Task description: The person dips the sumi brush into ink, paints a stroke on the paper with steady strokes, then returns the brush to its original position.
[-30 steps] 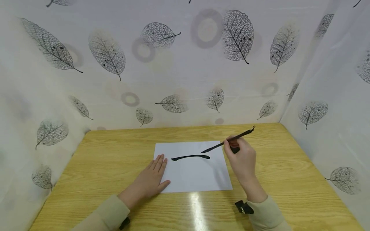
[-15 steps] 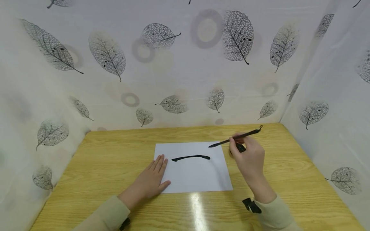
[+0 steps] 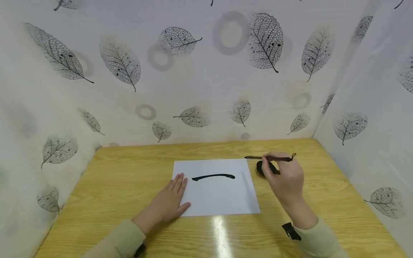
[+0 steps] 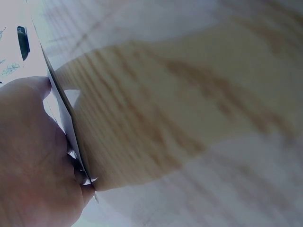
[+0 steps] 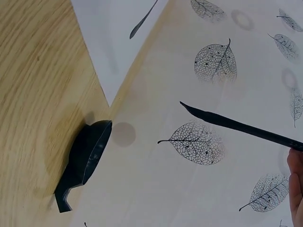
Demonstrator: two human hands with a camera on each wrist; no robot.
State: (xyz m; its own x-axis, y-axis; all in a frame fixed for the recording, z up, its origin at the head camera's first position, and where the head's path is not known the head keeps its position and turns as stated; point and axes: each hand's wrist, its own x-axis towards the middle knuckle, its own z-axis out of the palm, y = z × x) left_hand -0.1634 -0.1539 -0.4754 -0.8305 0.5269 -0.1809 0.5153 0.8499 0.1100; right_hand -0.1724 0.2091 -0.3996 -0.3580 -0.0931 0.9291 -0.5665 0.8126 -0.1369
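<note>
In the head view my left hand (image 3: 168, 200) rests on the left side of a white sheet of paper (image 3: 219, 199), fingers straight and thumb spread. One thick black stroke (image 3: 213, 176) runs across the sheet. My right hand (image 3: 288, 181) pinches a dark writing brush (image 5: 246, 127), which lies nearly level with its pointed tip to the left, by the sheet's upper right corner. Partly behind that hand stands a small black ink dish (image 3: 261, 168); its rounded bowl and short handle show in the right wrist view. Brush and dish appear apart there.
A wooden table (image 3: 122, 172) carries everything. Whitish sheets with a leaf print (image 3: 206, 82) hang along its back and both sides. Black straps (image 3: 291, 231) show at the wrists.
My right hand has moved right with the brush, away from above the stroke, and the brush has tipped to nearly level. More of the ink dish shows. The left hand stays put.
</note>
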